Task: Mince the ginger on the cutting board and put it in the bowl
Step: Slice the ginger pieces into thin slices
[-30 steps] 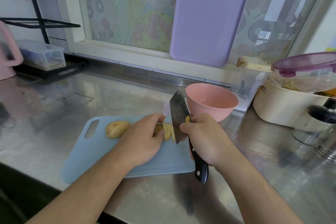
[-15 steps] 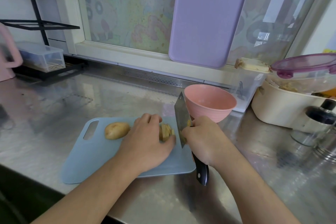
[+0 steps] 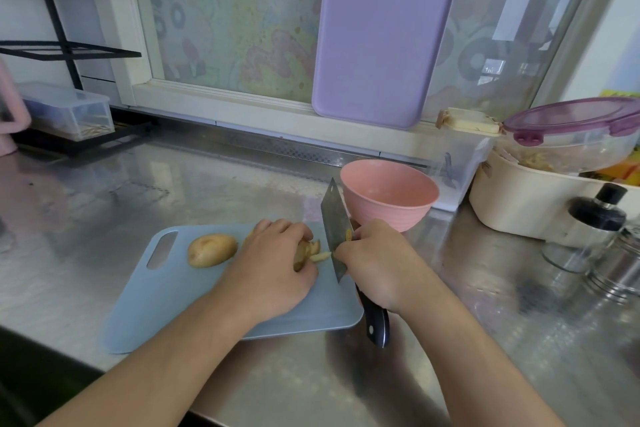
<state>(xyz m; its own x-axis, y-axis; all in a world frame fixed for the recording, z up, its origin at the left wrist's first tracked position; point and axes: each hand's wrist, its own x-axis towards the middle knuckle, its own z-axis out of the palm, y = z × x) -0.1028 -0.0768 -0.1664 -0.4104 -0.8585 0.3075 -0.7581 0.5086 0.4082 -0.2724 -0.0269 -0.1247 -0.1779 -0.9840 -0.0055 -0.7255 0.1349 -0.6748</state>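
- Chopping away: the cleaver (image 3: 335, 236) has swung from a tilted lean a second ago to nearly edge-on, sitting just right of the ginger (image 3: 306, 251) on the blue cutting board (image 3: 180, 291).
- Left hand (image 3: 273, 270) has its fingers curled over the ginger, pinning it down; a few pale cut sticks now poke out toward 3 o'clock, touching the blade.
- Right hand (image 3: 377, 263) is wrapped tight round the knife up by the blade, black handle sticking out toward 6 o'clock.
- Second whole lump (image 3: 212, 250) at 9 o'clock hasn't budged.
- Pink bowl (image 3: 389, 194) at 1 o'clock on the bench (image 3: 104, 191) looks empty, so I'd say we're early: sticks, not mince yet.
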